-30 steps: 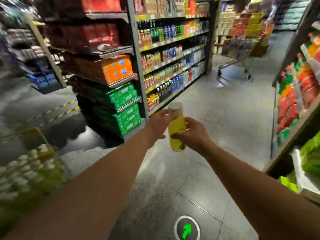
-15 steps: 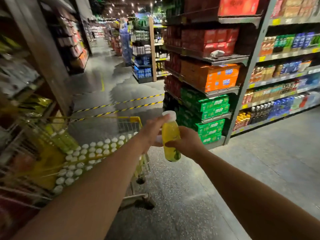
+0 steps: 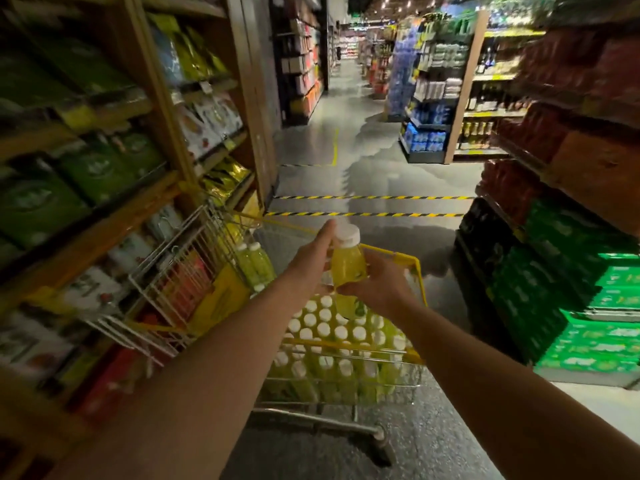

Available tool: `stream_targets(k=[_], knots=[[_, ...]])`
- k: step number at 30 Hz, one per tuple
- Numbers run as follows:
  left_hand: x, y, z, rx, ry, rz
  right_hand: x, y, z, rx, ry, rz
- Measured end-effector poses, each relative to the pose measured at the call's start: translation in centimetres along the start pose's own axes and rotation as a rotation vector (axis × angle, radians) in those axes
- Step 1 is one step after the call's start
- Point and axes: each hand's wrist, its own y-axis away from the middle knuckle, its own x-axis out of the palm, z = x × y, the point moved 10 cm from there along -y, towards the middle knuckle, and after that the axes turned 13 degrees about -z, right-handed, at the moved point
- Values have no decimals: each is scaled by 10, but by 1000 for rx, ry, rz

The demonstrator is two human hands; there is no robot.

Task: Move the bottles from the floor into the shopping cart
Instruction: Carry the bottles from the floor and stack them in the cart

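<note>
Your right hand [image 3: 377, 289] is wrapped round the lower half of the yellow bottle [image 3: 347, 268]; your left hand [image 3: 311, 261] sits against its neck, and I can't tell if it's pinching or just steadying. You've got it right above the shopping cart [image 3: 414, 268], so this looks like drop-off: you'll want to lower it into a gap among the tightly packed white-capped bottles [image 3: 323, 329] inside. The wire rack [image 3: 180, 271] just left of the cart shouldn't block you.

Two hands [image 3: 310, 259] [image 3: 375, 289], one bottle [image 3: 347, 268], one shopping cart [image 3: 329, 344]
</note>
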Motion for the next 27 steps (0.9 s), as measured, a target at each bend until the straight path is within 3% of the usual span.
stream_targets(k=[4,12,27], knots=[[-51,-70,4,-17,-26,-55,72,-39,11,33,-10,40],[-110,-187,55,-231,128,-89,187,-115,-9,116,34,58],[-138,-380,171,-485,141,-164,377,-252,-100,205,175,185]])
